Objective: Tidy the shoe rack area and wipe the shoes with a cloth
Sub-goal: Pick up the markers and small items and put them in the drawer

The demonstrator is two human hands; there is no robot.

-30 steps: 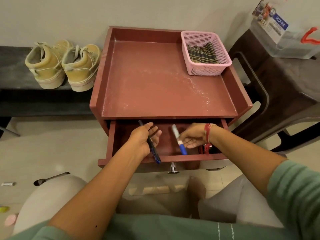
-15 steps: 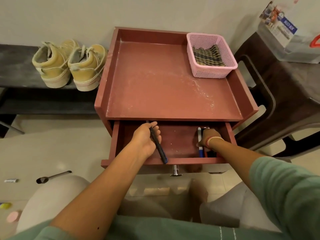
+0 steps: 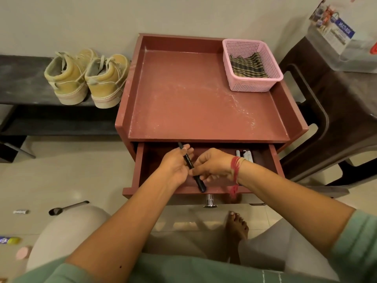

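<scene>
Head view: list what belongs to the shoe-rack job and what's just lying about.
Job: shoes, cloth in pink basket, black pen in left hand and right hand, markers in open drawer.
Lying about: spoon on floor, clear box on stool.

A home entryway: shoes on a low bench.

Two tan high-top shoes stand upright on a dark bench, heels toward the viewer: the left-side shoe touches the right-side shoe. A dark striped cloth lies in a pink basket at the back right corner of a red cabinet top. Above the open drawer, the left hand and right hand together grip a slanted black pen.
</scene>
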